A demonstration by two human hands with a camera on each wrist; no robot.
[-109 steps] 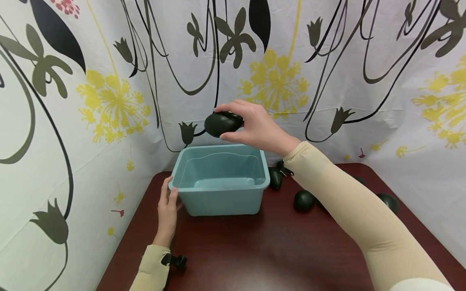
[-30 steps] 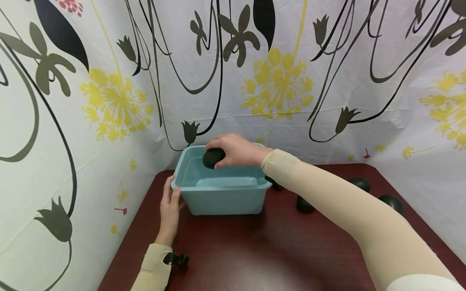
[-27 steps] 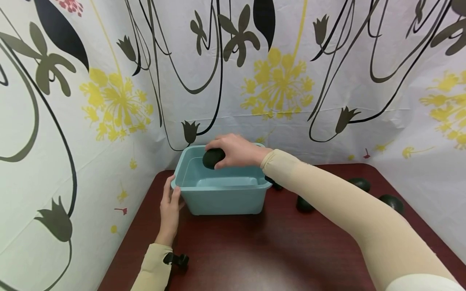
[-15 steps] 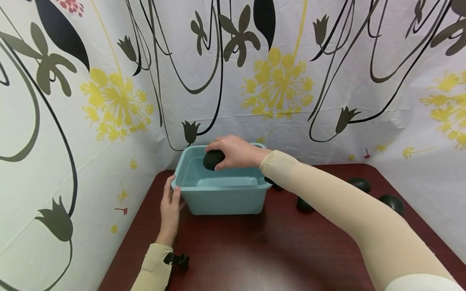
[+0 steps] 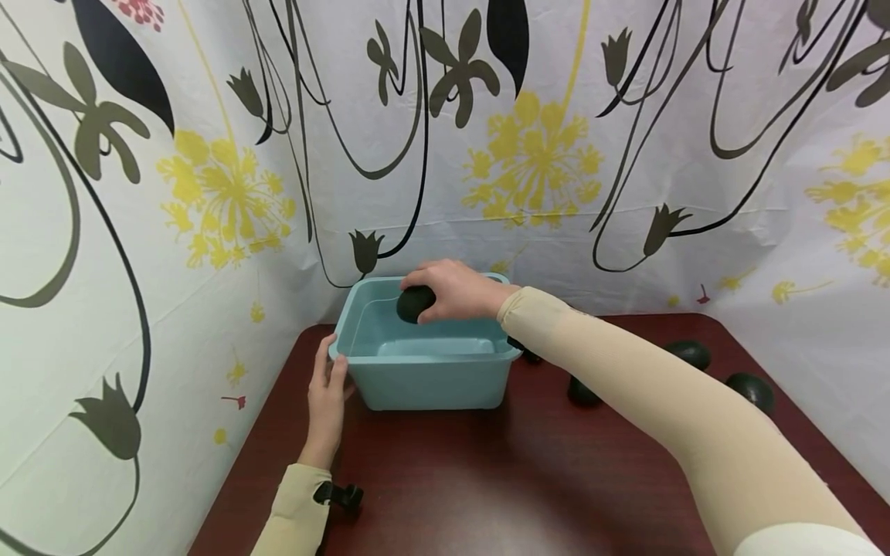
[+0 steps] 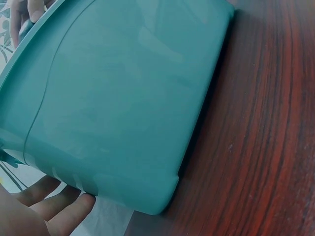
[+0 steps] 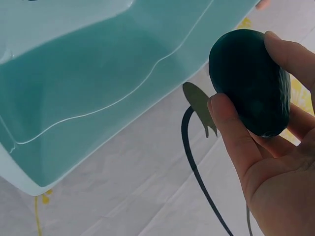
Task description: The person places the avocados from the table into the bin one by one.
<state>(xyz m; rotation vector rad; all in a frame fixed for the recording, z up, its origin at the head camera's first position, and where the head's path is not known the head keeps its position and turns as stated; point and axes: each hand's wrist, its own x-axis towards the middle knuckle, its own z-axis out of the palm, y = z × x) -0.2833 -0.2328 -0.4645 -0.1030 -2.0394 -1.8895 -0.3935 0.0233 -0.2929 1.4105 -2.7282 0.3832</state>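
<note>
**Ana:** Head view first: what's the right hand doing?

**Ben:** It grips a dark green avocado, fingers and thumb curled round it. The avocado sits over the far part of the teal tub, at about rim height, held in the air rather than resting on the bottom.

**Ana:** Does the right wrist view agree?

**Ben:** Yes. There the avocado is pinched between the thumb on one side and the fingers on the other, with the tub's inside beside it and nothing lying in it.

**Ana:** And the left hand?

**Ben:** It rests against the tub's near-left corner, fingers straight along the wall and thumb up near the rim. In the left wrist view the fingers lie loosely extended under that corner of the tub; they aren't wrapped round anything.

**Ana:** Anything else on the table?

**Ben:** Three more avocados on the dark red wood right of the tub: one near the sleeve, another further back, a third close to the right edge. A floral curtain hangs behind and to the left
</note>
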